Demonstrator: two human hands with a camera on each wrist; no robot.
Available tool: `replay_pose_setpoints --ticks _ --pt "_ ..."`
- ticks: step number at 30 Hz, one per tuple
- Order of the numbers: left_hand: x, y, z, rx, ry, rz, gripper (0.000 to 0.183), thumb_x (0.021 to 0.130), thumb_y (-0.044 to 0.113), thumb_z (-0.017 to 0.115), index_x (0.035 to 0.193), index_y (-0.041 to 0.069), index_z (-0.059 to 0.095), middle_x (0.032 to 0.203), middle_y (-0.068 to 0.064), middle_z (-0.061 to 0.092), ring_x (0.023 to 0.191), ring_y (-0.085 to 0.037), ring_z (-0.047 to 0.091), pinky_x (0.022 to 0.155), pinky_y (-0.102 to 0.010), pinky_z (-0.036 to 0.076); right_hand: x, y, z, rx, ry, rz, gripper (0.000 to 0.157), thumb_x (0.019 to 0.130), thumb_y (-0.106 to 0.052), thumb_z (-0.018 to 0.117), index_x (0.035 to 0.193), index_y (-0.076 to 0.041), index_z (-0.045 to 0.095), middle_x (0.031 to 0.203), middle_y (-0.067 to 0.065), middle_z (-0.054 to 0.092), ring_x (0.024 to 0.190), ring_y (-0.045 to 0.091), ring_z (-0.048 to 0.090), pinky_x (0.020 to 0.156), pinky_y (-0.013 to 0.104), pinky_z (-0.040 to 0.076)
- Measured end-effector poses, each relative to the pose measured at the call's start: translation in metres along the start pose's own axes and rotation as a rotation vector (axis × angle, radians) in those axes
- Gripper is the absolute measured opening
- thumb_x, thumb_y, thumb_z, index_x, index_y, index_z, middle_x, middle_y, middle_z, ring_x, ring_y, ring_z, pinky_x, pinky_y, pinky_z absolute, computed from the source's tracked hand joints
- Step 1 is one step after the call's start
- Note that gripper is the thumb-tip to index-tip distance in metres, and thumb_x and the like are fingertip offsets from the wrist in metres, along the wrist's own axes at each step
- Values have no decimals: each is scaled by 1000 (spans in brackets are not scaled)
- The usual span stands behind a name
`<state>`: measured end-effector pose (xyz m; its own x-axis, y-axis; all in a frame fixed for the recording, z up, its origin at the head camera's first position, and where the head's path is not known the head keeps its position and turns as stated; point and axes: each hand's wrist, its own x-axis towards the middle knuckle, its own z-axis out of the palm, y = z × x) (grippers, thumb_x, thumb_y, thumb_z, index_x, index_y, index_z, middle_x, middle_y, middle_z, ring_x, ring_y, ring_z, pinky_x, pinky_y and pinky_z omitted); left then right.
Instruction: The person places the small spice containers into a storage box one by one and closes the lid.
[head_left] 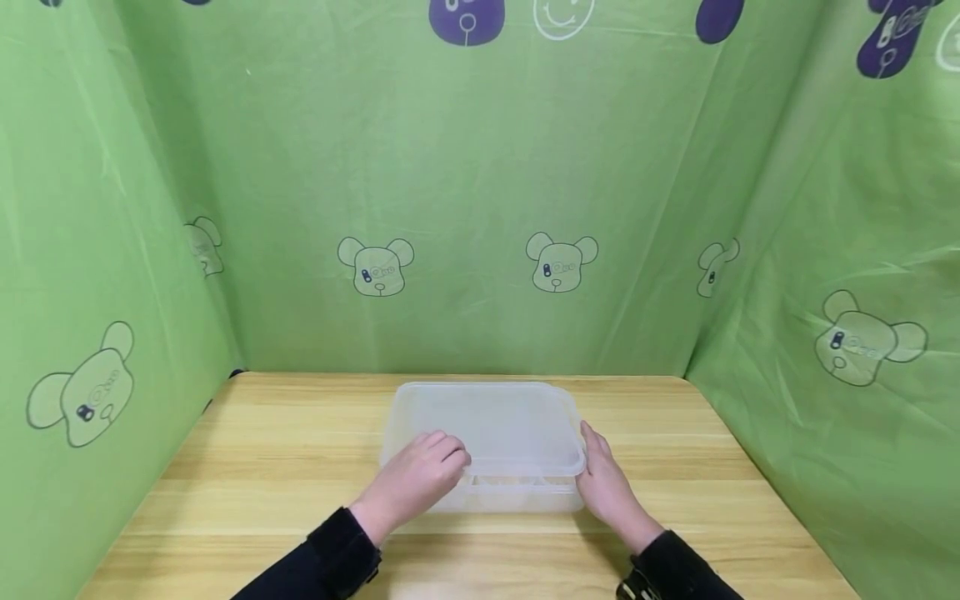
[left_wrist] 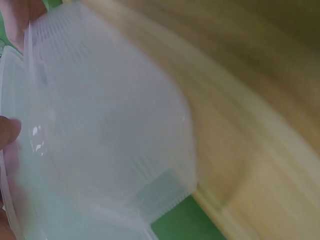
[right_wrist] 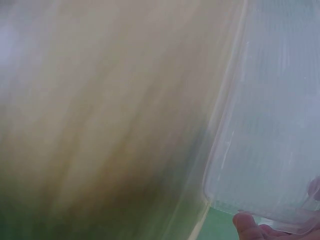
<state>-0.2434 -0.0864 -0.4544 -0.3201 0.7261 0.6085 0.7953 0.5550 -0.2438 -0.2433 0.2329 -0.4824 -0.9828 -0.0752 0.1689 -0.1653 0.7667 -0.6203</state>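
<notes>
Prob. L hand (head_left: 417,482) pinches translucent lid (head_left: 498,423).

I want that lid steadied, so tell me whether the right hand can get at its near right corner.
Most likely yes: the right hand is at the right side of the box, close beside that corner of the lid, with nothing seen between; the left hand sits farther left.

From the head I'm looking forward and down over the wood-grain table (head_left: 300,467) toward the far green curtain (head_left: 472,167); from each wrist I'm viewing the translucent lidded box (head_left: 517,498) up close, both views sharing it.
</notes>
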Motion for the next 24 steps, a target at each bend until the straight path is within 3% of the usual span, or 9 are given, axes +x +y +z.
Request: replay_pose_setpoints --ticks 4,9,16,24 --pt "-3 6 4 -55 -35 -19 24 84 25 80 100 14 67 103 4 64 97 -12 60 86 -24 51 0 0 -1 26 11 -30 56 107 -11 36 153 13 13 155 36 22 141 51 27 116 59 21" --pt "-5 12 8 -88 -69 -59 24 85 26 80 103 16 67 105 5 63 99 -12 59 88 -24 50 0 3 -4 47 -10 -41 56 109 -16 33 153 13 14 155 36 22 142 52 25 116 60 20" --pt "-8 17 10 -104 -135 -89 21 87 26 78 104 18 68 107 7 63 101 -11 59 89 -25 50 -1 8 -15 121 -46 -41 49 107 -4 33 151 14 20 149 39 31 139 54 29 113 62 24" --pt "-10 17 8 -95 -150 -97 20 89 28 77 105 20 69 108 8 65 100 -11 60 85 -26 50 -1 9 -19 151 -55 -46 49 107 -4 35 151 12 21 150 38 31 139 53 29 113 62 26"
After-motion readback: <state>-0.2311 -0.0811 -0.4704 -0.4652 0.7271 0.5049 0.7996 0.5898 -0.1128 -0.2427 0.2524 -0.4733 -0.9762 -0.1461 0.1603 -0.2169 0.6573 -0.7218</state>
